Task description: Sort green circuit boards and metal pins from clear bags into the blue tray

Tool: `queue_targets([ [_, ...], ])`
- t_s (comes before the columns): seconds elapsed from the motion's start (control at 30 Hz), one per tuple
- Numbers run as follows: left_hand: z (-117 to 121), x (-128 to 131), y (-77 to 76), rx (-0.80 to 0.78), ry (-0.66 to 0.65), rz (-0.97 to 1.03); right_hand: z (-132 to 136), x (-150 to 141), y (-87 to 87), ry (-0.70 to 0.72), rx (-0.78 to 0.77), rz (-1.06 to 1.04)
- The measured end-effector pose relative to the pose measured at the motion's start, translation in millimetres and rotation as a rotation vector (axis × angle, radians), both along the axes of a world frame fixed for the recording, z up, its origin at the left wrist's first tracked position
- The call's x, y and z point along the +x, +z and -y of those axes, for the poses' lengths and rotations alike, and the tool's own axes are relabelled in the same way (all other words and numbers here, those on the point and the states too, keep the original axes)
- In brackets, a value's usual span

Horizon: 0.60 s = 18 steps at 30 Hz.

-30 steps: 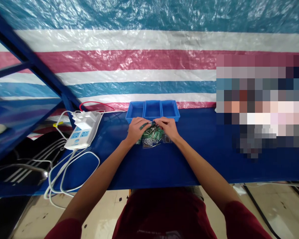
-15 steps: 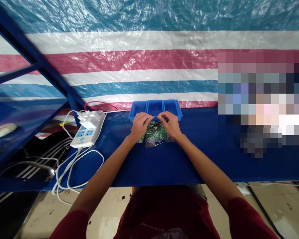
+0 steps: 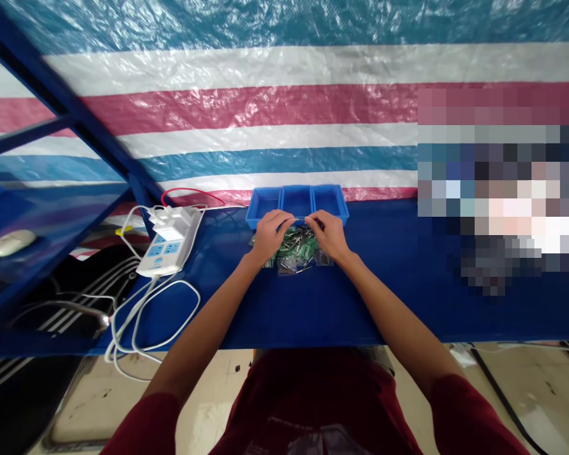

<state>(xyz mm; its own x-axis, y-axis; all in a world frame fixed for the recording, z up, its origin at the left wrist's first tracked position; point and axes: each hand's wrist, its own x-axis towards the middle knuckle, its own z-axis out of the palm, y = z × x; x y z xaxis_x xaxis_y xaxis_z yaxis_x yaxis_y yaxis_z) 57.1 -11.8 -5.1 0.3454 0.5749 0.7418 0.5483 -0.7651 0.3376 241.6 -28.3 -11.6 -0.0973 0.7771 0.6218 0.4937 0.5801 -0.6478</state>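
Note:
My left hand (image 3: 271, 235) and my right hand (image 3: 330, 234) face each other just in front of the blue tray, both with fingertips pinched. A thin, silvery piece (image 3: 299, 219) spans the small gap between the fingertips; its exact kind is too small to make out. Below the hands lies a pile of small metal parts and green pieces (image 3: 294, 245), partly hidden by the hands. At its front edge rests a clear plastic bag (image 3: 287, 265) with slim metal parts at it. The blue three-compartment tray (image 3: 297, 201) stands right behind the fingers.
On the left of the blue table (image 3: 294, 316) lies a white power strip (image 3: 164, 253) with plugged-in adapters and looped white cables (image 3: 137, 316). A blue metal frame (image 3: 90, 136) rises at the left. Striped plastic sheeting (image 3: 265, 107) hangs behind. The right side is pixelated.
The fingertips have drawn slightly apart, and more of the thin silvery piece shows between them. The whole view has shifted a little.

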Motion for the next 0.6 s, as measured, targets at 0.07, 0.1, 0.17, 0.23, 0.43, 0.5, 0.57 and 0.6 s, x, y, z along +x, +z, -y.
queue_targets([
  [0.07,1.8,-1.1,-4.3,-0.007,0.030,-0.020,2.1,-1.5,-2.0,0.014,-0.008,0.015],
  [0.1,3.0,-1.7,-6.3,-0.011,0.043,-0.030,3.2,-2.3,-2.7,0.025,-0.003,0.020],
  [0.17,5.5,-3.0,-9.4,-0.019,0.061,-0.037,5.6,-3.5,-3.3,0.044,0.024,0.018],
  [0.23,7.4,-3.8,-10.9,-0.021,0.057,-0.021,7.8,-3.9,-3.0,0.049,0.045,0.016],
  [0.43,10.3,-3.4,-10.0,-0.034,0.020,0.076,11.0,-1.2,-1.9,0.085,0.027,0.048],
  [0.5,11.9,-1.8,-8.2,-0.050,0.020,0.130,10.8,-0.6,-2.5,0.109,0.021,0.065],
  [0.57,14.1,0.5,-6.0,-0.089,0.003,0.204,10.4,-0.6,-3.3,0.128,0.017,0.093],
  [0.6,15.4,1.9,-5.0,-0.121,-0.013,0.245,10.3,-0.8,-3.8,0.127,0.017,0.111],
])
